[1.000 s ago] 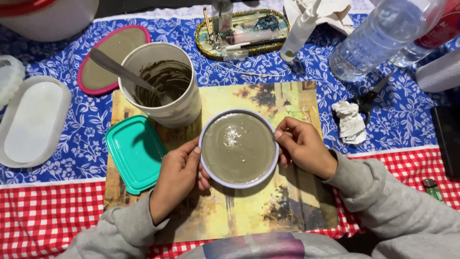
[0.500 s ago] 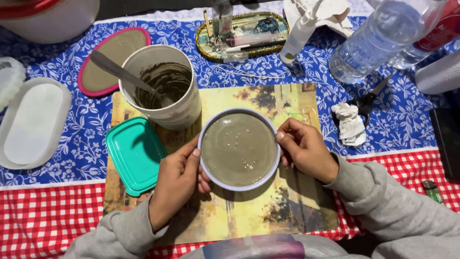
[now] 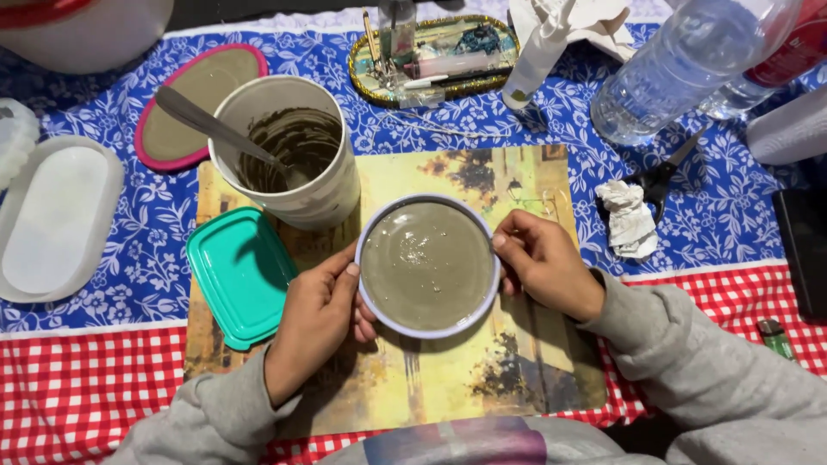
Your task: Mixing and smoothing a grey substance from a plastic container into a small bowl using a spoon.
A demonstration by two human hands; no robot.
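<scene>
The round mould [image 3: 428, 265] with the pale lilac rim is held from both sides over the picture mat [image 3: 482, 379]. The left hand [image 3: 317, 320] is curled against its left edge, and the right hand [image 3: 541, 263] is pinched on its right rim. The mould is best kept flat and moved gently, so the wet grey mix is not spilled (small bubbles are seen on top). It is filled almost to the rim. Dark grey mix and a spoon [image 3: 215, 129] are left in the tall white cup [image 3: 297, 155]. The teal lid [image 3: 241, 275] is laid beside it.
</scene>
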